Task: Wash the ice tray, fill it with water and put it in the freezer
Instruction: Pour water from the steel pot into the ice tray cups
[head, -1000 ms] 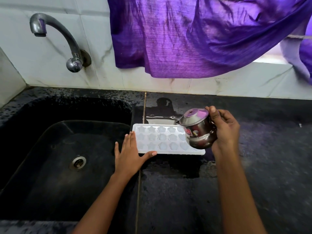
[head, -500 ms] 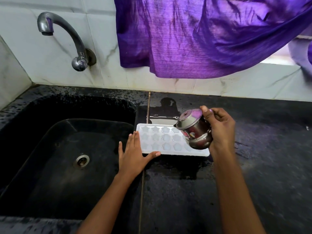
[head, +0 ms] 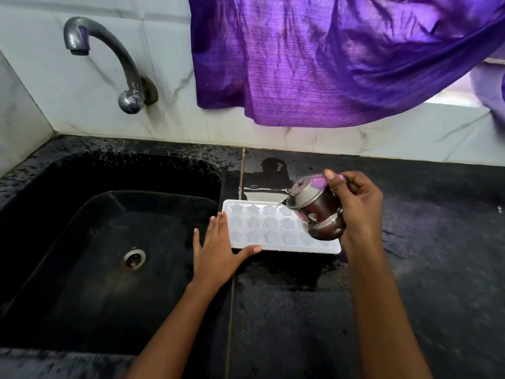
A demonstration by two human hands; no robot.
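Head view, steel pot (head: 317, 207) over ice tray (head: 287, 249), red label (head: 303, 218) illegible

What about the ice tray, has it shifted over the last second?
No. The ice tray still crosses the counter seam at the same spot, left end at the sink edge.
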